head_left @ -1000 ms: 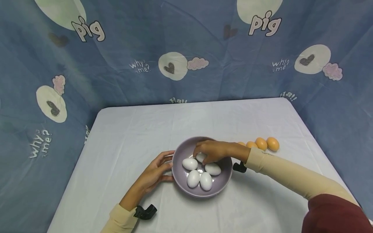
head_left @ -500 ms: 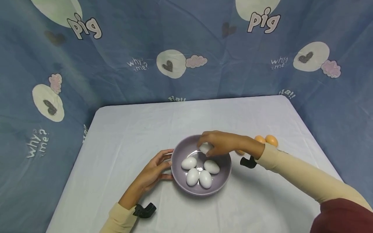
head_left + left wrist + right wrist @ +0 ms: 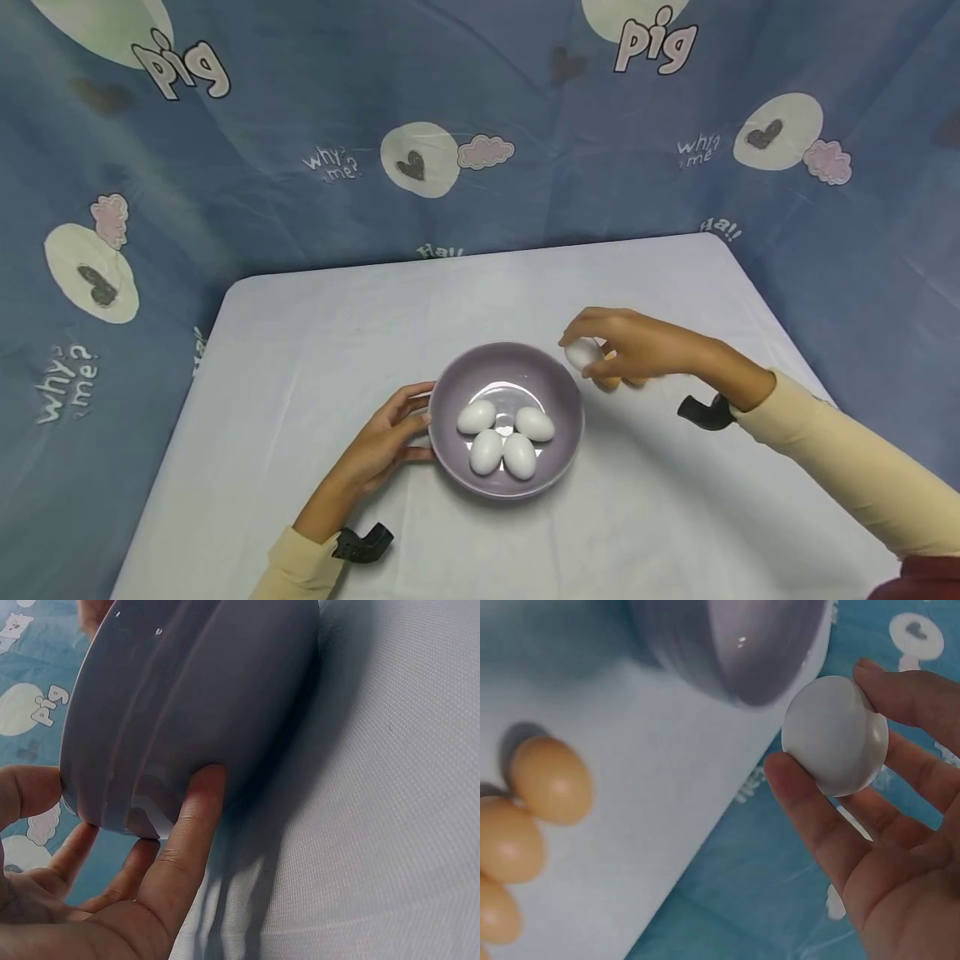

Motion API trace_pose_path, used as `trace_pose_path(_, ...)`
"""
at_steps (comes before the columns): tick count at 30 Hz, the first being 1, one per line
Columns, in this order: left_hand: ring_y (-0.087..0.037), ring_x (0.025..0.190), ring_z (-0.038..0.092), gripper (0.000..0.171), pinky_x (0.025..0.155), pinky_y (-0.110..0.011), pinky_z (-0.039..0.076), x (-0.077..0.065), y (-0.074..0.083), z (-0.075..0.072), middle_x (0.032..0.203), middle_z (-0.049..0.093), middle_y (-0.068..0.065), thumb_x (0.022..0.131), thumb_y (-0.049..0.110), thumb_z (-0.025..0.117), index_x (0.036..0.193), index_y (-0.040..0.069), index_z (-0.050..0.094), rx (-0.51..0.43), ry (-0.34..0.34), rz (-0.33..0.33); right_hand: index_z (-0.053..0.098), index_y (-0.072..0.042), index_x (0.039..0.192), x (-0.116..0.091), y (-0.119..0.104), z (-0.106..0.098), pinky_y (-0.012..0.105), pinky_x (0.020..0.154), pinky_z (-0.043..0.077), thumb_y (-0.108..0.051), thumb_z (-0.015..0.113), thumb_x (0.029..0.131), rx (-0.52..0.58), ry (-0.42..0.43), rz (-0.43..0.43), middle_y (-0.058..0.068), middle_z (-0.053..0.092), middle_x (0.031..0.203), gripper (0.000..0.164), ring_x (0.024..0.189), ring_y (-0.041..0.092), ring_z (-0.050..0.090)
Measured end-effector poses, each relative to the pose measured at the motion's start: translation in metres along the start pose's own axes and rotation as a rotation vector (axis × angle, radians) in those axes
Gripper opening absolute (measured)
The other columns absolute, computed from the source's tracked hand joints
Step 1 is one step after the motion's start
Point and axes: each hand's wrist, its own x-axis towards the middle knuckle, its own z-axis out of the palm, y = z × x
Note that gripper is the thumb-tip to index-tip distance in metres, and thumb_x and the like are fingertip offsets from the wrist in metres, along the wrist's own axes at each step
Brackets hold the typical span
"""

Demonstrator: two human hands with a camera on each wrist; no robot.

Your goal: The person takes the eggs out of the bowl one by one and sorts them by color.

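Held egg (image 3: 583,354) beside the bowl (image 3: 517,360), pinched in the right hand (image 3: 641,342)

The step in hand is judged to be the transfer of one egg between bowl and counter (image 3: 337,333). The held egg is white; it sits just outside the rim, on the side toward the counter's right edge, and appears raised off the surface. The right wrist view shows the right hand clamped on it, the fingertips bearing from different sides and the palm clear. The left hand (image 3: 382,437), well apart from the right, has its fingers spread; their tips touch the outside of the bowl on the side toward the counter's left edge, without wrapping it. The next move probably calls for a steady pinch, a path clear of the rim and a gentle release, since a smooth egg may roll; the left hand's contact would help keep the bowl from sliding.

The bowl, mauve and upright, is the only container seen. It stands about midway between the counter's left and right edges, well short of the far edge. Four white eggs (image 3: 486,452) lie close together on its floor: two side by side nearest the person, and one farther back on either side. Orange eggs (image 3: 553,780) lie directly on the counter, outside the bowl and toward the right edge; partly hidden or cut off, their full number cannot be told.
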Motion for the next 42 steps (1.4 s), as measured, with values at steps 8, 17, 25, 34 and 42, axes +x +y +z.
trace_pose_path(8,-0.025,0.117,0.06,0.053,0.086,-0.051,0.06,-0.001,0.0,-0.002,0.153,0.037,-0.016,0.102,0.015,0.057,0.151,0.016,0.036,0.001,-0.007,-0.003,0.068,-0.009,0.119,-0.023,0.025,0.01,0.024,0.078,0.061,-0.003,0.077,0.083,-0.019,0.078,-0.011,0.005,0.064,0.118,0.038,0.101,0.02,0.066)
trace_pose_path(17,-0.024,0.118,0.06,0.054,0.085,-0.05,0.061,0.0,0.0,-0.001,0.153,0.037,-0.016,0.102,0.015,0.057,0.151,0.016,0.036,0.015,-0.01,-0.006,0.069,-0.007,0.115,-0.041,0.054,0.041,0.026,0.075,0.06,-0.002,0.078,0.081,-0.051,0.119,-0.053,0.007,0.065,0.112,0.036,0.1,0.02,0.06)
trace_pose_path(25,-0.024,0.115,0.061,0.054,0.084,-0.049,0.061,0.0,0.002,0.0,0.152,0.038,-0.016,0.101,0.015,0.058,0.15,0.016,0.037,0.004,-0.004,-0.005,0.068,-0.003,0.115,-0.047,0.069,0.069,0.022,0.069,0.053,-0.004,0.078,0.081,-0.084,0.117,-0.023,0.008,0.066,0.115,0.036,0.096,0.016,0.056)
trace_pose_path(34,-0.023,0.114,0.061,0.055,0.084,-0.048,0.061,-0.002,0.003,0.002,0.152,0.037,-0.016,0.101,0.015,0.059,0.151,0.016,0.037,0.006,0.013,-0.015,0.068,-0.003,0.114,-0.056,0.074,0.09,0.021,0.068,0.05,-0.006,0.081,0.08,-0.149,0.172,-0.026,0.008,0.065,0.111,0.036,0.089,0.013,0.056)
trace_pose_path(42,-0.023,0.116,0.06,0.055,0.085,-0.049,0.061,-0.002,0.004,0.004,0.152,0.037,-0.016,0.101,0.015,0.059,0.151,0.017,0.037,0.011,0.02,-0.02,0.067,-0.002,0.115,-0.06,0.071,0.095,0.023,0.071,0.052,-0.007,0.082,0.08,-0.174,0.201,-0.032,0.009,0.063,0.11,0.038,0.089,0.014,0.057)
